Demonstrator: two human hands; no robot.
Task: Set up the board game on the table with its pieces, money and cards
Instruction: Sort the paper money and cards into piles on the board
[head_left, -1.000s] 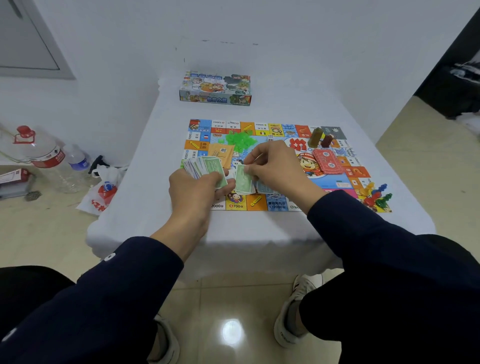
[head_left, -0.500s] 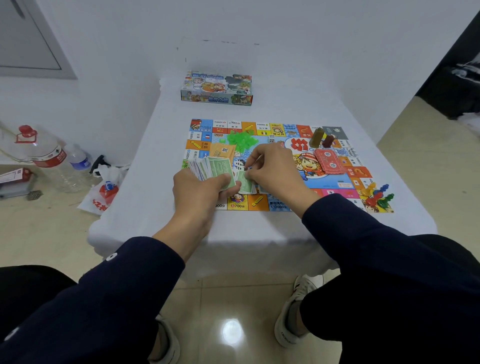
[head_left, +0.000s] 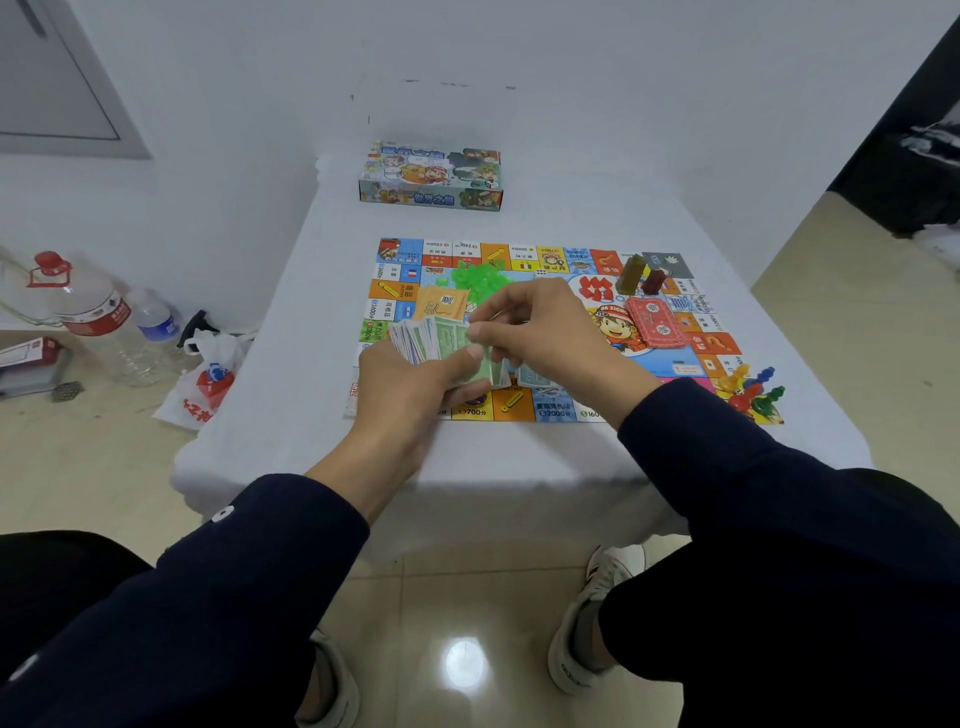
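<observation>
**Money sorting under way over the game board**

The white surface (head_left: 291, 322) fills the middle of the frame, carrying one game board (head_left: 691, 364) at centre and one game box (head_left: 431, 176) above it, near the wall. Since a second ago the two hands have drawn together: the green note the right hand (head_left: 540, 332) held apart now meets the fan of play money (head_left: 426, 340), so sorting continues and dealing is, I judge, not finished. The left hand (head_left: 410, 387) grips that fan, thumb pressed on top; the right hand pinches a note at its edge. On the board lie one red card stack (head_left: 657, 322), one orange card stack (head_left: 441, 304), one heap of green houses (head_left: 475, 275), two upright blocks (head_left: 641, 275) and four pawns (head_left: 750, 389) at lower right.
</observation>
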